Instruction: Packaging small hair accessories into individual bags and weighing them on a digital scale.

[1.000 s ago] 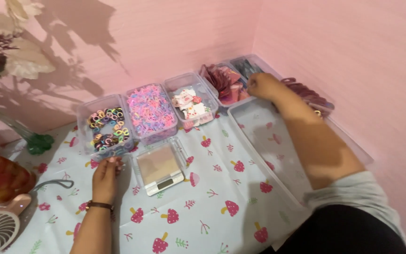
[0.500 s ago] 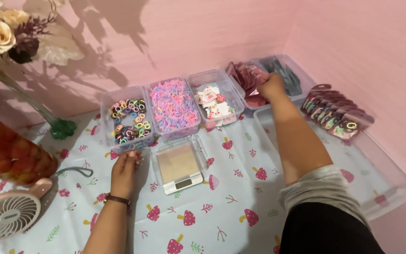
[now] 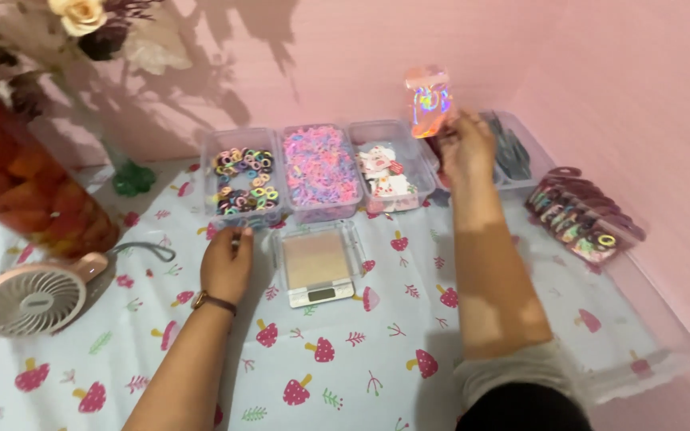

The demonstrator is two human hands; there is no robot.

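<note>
Overhead, pink walls meet in a corner behind the worktop, which is covered by a white cloth printed with red mushrooms. A long clear tray runs along the cloth's right side, well to the right of the digital scale; a row of filled shiny pouches lies in its far end. Beyond the scale stands a row of clear bins: one of mixed-colour hair ties, one of pink and purple small bands, one of white and red clips, and further bins to the right that are partly hidden. Far left of the scale sit a vase of orange pieces with flowers and a small pink fan.

The right hand is raised above the bins right of the scale, fingers pinched on the lower edge of a holographic pink pouch, which stands upright in the air. The left hand rests on the cloth just left of the scale, fingers curled; whether it holds something I cannot tell.
</note>
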